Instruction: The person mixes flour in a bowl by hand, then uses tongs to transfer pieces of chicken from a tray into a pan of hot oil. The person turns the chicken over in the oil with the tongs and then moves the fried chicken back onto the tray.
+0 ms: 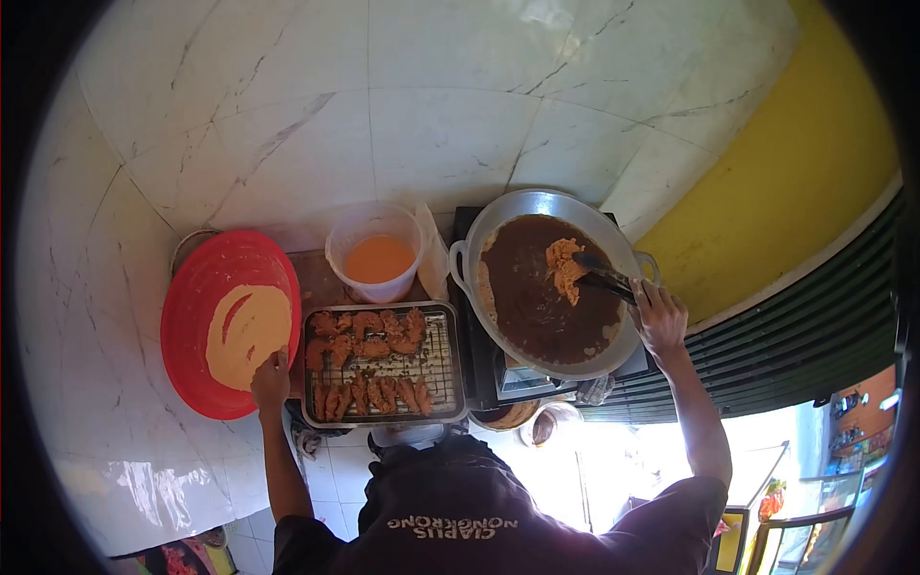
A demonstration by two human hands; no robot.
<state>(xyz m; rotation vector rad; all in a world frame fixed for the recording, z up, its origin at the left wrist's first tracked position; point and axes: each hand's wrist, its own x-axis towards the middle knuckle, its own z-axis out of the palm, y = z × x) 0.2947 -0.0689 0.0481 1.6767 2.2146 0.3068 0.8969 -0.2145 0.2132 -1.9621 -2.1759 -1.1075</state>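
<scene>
My right hand point(659, 316) is closed around black tongs point(606, 279), whose tips hold a golden, battered piece of fried food point(565, 270) above the brown oil in a large metal wok point(621, 230). On the other side, my left hand point(271, 379) is closed at the near right rim of a red basin point(182, 326); its fingertips are partly hidden. Pale flour point(244, 335) covers part of the basin's bottom, with a groove in it. Between the hands, a metal tray with a wire rack point(444, 359) carries several fried pieces point(369, 335) in two rows.
Behind the tray stands a clear white bucket point(337, 240) with orange liquid. The wok sits on a black stove point(482, 369). A tiled wall point(431, 134) closes off the back, and a dark green slatted shutter point(767, 355) runs along the right. Below the stove are containers point(551, 422).
</scene>
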